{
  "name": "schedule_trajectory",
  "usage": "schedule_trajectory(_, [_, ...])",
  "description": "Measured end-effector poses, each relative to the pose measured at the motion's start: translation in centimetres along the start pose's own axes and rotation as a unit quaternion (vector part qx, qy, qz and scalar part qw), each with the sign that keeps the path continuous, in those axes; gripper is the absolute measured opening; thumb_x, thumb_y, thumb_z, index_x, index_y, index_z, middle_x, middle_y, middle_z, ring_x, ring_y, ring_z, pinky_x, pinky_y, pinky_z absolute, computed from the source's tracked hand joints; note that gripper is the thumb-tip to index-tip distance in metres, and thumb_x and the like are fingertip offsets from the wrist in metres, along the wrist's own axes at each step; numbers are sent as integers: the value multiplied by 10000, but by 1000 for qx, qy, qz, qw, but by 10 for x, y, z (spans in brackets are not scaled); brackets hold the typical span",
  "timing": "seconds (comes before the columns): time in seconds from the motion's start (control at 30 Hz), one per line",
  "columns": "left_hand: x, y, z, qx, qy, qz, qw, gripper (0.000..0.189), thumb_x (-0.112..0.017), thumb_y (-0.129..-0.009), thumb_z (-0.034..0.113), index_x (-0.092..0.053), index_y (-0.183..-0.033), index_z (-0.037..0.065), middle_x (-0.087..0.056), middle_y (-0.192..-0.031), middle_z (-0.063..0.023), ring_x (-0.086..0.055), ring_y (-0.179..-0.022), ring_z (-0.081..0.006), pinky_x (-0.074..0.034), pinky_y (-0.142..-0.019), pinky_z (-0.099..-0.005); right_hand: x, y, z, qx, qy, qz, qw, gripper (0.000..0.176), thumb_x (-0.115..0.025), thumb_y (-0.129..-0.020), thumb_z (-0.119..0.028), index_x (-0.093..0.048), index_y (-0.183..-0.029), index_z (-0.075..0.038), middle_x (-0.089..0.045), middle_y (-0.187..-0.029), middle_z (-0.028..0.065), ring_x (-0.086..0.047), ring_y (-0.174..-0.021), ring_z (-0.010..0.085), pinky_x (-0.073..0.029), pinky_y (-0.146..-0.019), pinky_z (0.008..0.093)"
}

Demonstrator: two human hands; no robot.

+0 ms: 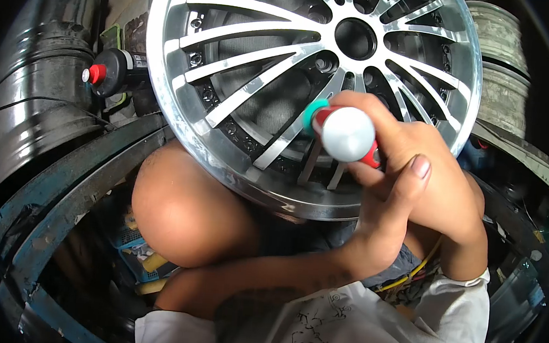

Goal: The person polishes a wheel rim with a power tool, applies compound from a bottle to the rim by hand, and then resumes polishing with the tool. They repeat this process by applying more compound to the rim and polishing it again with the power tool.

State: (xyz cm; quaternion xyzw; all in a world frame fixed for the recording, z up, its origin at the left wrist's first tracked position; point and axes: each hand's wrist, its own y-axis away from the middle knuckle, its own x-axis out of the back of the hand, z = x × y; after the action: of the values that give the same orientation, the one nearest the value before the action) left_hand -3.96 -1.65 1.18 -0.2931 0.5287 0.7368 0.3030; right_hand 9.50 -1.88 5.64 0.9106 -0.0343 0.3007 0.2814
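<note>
Red cylindrical tool with silver cap and teal rim (348, 135) over silver-black alloy wheel (266, 74)'s lower spokes; long axis near line of sight, cap toward camera. Right hand (432, 174) curled round it; left hand (383, 225) touches right, fingers hidden, can't tell grip. Blue plastic basket (128, 242), lower left: yellow pieces (154, 262) inside.

The wheel (255, 4) is between the left drums (42, 89) and the far-right stack (501, 92). A bottle (110, 72) lies just left of it.

I am seeing bright silver spokes on the wheel (260, 28), with black showing between them. The tool (349, 135) is showing red, silver and teal. My white shirt (365, 327) is displaying black line art; yellow is brightening the cord (420, 265).
</note>
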Motion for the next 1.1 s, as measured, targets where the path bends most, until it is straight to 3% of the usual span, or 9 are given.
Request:
schedule_trajectory(0.23, [-2, -3, -1, -2, -2, -6, 1000, 796, -607, -1030, 500, -350, -1515, -77, -501, -1401, -138, -535, -1286, -170, -469, -1042, -332, -1, 2, 6, 4, -16, 27, 1000, 554, -724, -873, -48, -547, -1393, -113, -729, -885, 165, -739, -749, 370, -557, -659, 377])
schedule_trajectory(0.33, [-3, -4, 4, -1, -11, -15, 1000, 810, -607, -1024, 513, -342, -1520, -71, -501, -1393, -134, -535, -1281, -166, -473, -1034, -330, 0, 1, -2, 3, -60, -36, 998, 575, -750, -853, -77, -545, -1389, -98, -727, -858, 178, -737, -740, 368, -553, -650, 390])
schedule_trajectory(0.47, [-14, -22, 12, 13, -19, -67, 997, 828, -607, -1017, 530, -333, -1526, -63, -502, -1381, -130, -534, -1274, -160, -478, -1023, -327, 1, -1, 18, 19, -43, 84, 995, 590, -758, -848, -113, -544, -1397, -90, -722, -852, 184, -726, -746, 380, -547, -672, 393])
schedule_trajectory(0.7, [-12, -39, 23, 73, 43, -177, 981, 829, -591, -1019, 548, -344, -1524, -60, -508, -1363, -124, -533, -1268, -159, -479, -1016, -324, 3, -1, 31, 11, -30, 120, 992, 540, -724, -865, -120, -567, -1381, -81, -735, -933, 152, -737, -802, 354, -551, -747, 370])
schedule_trajectory(0.8, [-12, -23, 8, 29, 16, -92, 995, 821, -583, -1024, 541, -345, -1525, -64, -505, -1371, -128, -528, -1277, -163, -472, -1026, -326, 1, -3, 21, -5, -65, 50, 997, 539, -703, -851, -68, -585, -1376, -98, -738, -905, 132, -744, -752, 304, -558, -710, 358])
schedule_trajectory(0.83, [-12, -18, 3, 18, 5, -69, 997, 818, -580, -1026, 539, -345, -1525, -65, -504, -1373, -129, -527, -1280, -165, -470, -1029, -327, -11, -5, 27, 55, -49, 59, 996, 565, -710, -839, -45, -588, -1385, -124, -741, -887, 133, -734, -731, 324, -553, -669, 372])
schedule_trajectory(0.9, [-10, -12, 0, 8, -10, -46, 999, 813, -575, -1029, 535, -346, -1525, -67, -503, -1379, -131, -523, -1286, -168, -465, -1036, -328, -12, -5, 19, 56, -36, -4, 998, 589, -721, -824, -32, -591, -1387, -150, -746, -883, 140, -725, -732, 352, -546, -649, 387])
schedule_trajectory(1.0, [-11, -14, 1, 5, -28, -49, 998, 805, -567, -1035, 528, -347, -1525, -71, -501, -1386, -135, -519, -1294, -172, -459, -1046, -330, -6, -4, 14, 51, -8, -1, 999, 602, -729, -817, -27, -593, -1387, -165, -739, -882, 159, -714, -722, 369, -540, -640, 392])
schedule_trajectory(1.1, [-18, -27, 7, 11, -45, -79, 996, 797, -559, -1040, 522, -348, -1525, -74, -498, -1394, -138, -514, -1303, -177, -452, -1055, -333, -9, -6, 22, 19, 1, 94, 995, 589, -721, -823, -40, -591, -1386, -156, -714, -845, 163, -695, -683, 357, -529, -630, 387])
